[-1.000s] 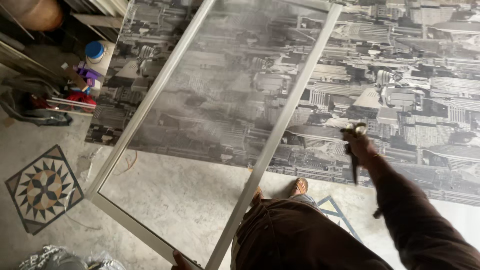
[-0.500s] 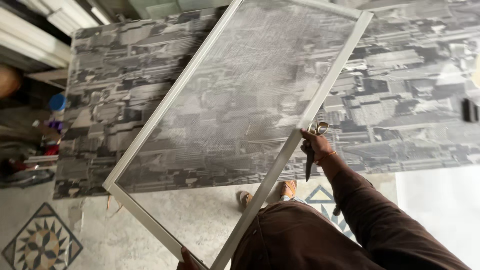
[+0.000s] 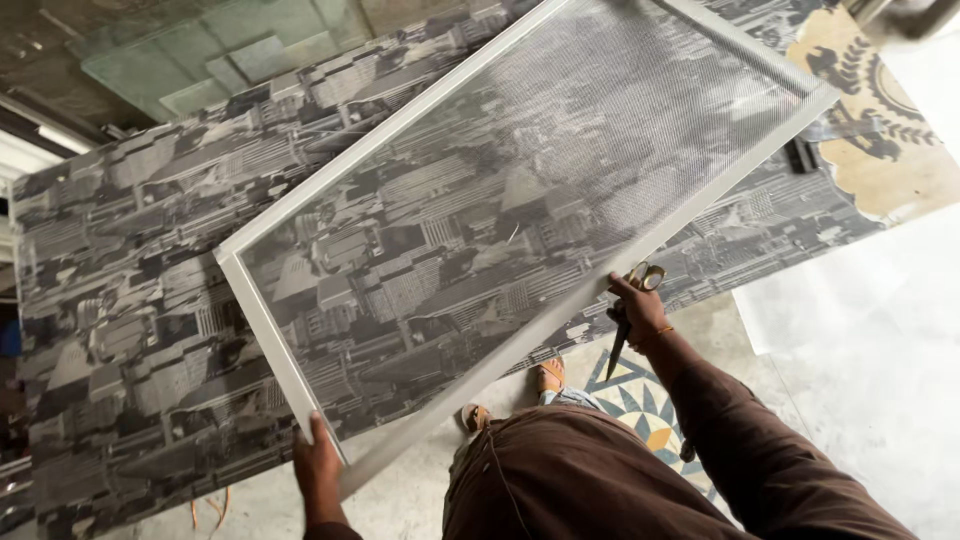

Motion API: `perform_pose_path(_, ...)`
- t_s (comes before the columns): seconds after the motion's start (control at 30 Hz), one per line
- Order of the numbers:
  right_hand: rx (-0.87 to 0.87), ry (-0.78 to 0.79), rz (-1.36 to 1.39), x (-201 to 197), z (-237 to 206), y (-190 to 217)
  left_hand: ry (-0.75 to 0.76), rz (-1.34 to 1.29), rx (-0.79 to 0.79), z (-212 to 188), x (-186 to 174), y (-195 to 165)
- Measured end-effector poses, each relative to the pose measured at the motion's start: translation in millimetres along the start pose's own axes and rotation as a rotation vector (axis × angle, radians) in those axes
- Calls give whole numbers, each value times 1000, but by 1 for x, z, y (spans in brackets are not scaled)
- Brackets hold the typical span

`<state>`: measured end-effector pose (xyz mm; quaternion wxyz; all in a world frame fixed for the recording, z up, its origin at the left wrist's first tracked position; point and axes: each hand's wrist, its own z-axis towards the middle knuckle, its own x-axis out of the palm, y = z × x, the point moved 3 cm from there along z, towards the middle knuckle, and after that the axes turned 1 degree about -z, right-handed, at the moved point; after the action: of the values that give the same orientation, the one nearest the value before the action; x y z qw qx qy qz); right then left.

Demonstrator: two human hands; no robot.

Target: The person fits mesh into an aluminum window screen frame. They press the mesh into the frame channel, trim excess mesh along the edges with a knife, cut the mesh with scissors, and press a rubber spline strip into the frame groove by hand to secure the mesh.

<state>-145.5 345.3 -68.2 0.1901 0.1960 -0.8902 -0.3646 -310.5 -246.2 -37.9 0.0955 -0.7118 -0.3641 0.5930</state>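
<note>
A large white-framed mesh screen lies tilted across a table covered with a black-and-white cityscape print. My left hand grips the frame's near corner at the bottom. My right hand rests against the frame's long near edge and holds a pair of scissors, handles up and blades pointing down. My brown sleeve and brown clothing fill the lower middle of the view.
My sandalled feet stand on a concrete floor with a patterned tile. Glass sheets lie at the far left behind the table. A tan emblem panel and a pale sheet lie at right.
The view has swung left and down, and the screen frame has rotated flatter over the table. My left hand now shows on the near corner. My right hand stays on the long edge with the scissors.
</note>
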Motion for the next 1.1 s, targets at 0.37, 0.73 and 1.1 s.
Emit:
perform_pose_path(0.37,-22,-58,32,72,-19,-63,-78,-146,77,108,-38,-35)
perform_pose_path(0.73,-98,-214,-96,141,-60,-111,-6,9,236,207,-51,-9)
perform_pose_path(1.1,52,-134,-167,88,-95,-79,-20,86,434,213,-49,14)
